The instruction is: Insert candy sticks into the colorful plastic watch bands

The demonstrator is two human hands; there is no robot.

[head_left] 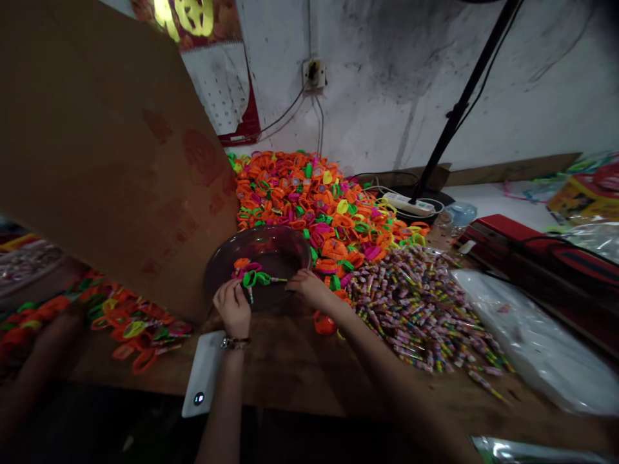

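My left hand (233, 305) is at the near left rim of a dark round basin (285, 243), its fingers closed beside a green watch-like band (256, 278) and a small wrapped stick. My right hand (309, 287) reaches over the basin's right rim, fingers pinched at the end of a thin wrapped candy stick (278, 280) that points toward the green band. Orange and pink bands (245, 267) lie in the basin behind the green one. What exactly my left fingertips hold is too small to tell.
Colourful bands (309, 193) are heaped behind the basin, wrapped sticks (425, 309) to the right. A cardboard sheet (120, 161) stands left; a phone (204, 374) lies near my left wrist. Plastic bags (527, 341) and a red machine (541, 264) are right. Another person's arm (43, 361) is far left.
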